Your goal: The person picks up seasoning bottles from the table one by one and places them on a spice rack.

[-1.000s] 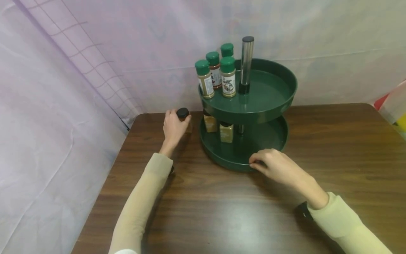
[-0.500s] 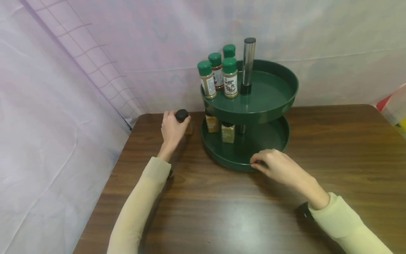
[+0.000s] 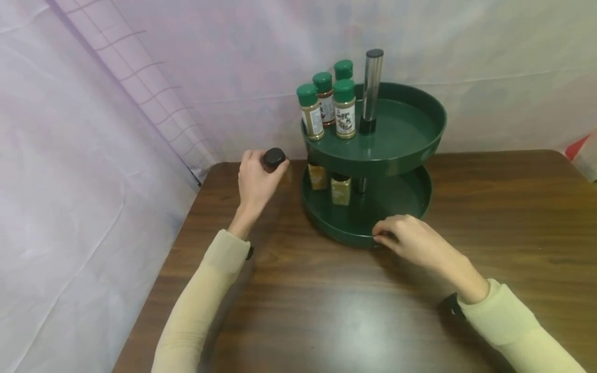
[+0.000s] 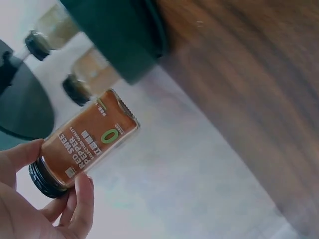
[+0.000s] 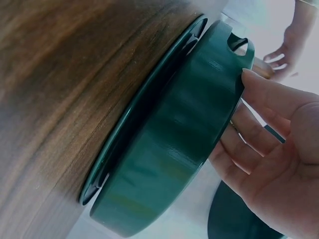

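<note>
My left hand (image 3: 257,181) grips a spice jar by its black cap and upper body, left of a green two-tier rack. In the left wrist view the jar (image 4: 89,142) is orange-red, labelled red sweet pepper, with its base free of the fingers. On the rack's lower tray (image 3: 333,231) stand two black-capped jars of yellowish spice, one in front (image 3: 341,192) and one behind (image 3: 318,177). My right hand (image 3: 412,242) pinches the front rim of that tray, thumb outside and fingers inside, as the right wrist view shows.
Several green-capped spice bottles (image 3: 345,122) stand at the left of the upper tray (image 3: 406,129). A metal post (image 3: 371,88) with a black top rises through the rack. The brown wooden table (image 3: 289,311) meets pale sheeting (image 3: 252,62) behind and at left.
My left hand has lifted the red sweet pepper jar and shifted it slightly right, toward the rack. The right hand stays on the tray rim. The head view has shifted a little.
</note>
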A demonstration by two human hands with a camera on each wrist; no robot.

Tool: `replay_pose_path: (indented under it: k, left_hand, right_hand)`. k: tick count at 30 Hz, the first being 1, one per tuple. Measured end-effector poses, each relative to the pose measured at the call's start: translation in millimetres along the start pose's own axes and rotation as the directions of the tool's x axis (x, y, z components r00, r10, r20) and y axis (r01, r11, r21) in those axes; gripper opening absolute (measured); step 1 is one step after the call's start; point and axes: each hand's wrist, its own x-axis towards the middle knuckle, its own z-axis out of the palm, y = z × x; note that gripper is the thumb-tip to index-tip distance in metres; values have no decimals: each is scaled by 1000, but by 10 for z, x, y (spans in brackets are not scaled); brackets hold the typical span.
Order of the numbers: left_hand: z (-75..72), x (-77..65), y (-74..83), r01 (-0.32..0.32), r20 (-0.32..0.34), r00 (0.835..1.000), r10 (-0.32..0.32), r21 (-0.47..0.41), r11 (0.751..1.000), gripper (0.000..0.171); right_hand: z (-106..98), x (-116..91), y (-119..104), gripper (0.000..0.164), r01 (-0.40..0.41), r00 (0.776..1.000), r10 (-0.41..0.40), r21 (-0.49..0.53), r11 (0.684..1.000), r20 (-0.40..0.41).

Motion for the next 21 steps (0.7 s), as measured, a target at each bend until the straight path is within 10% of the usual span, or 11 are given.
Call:
replay_pose_path:
  k: [21]
  left_hand:
    - [74,-172,450,-79,94,992,88,-97,992,42]
  right_hand:
    - [-16,7,-31,6,3,1000,-3,20,1000,2]
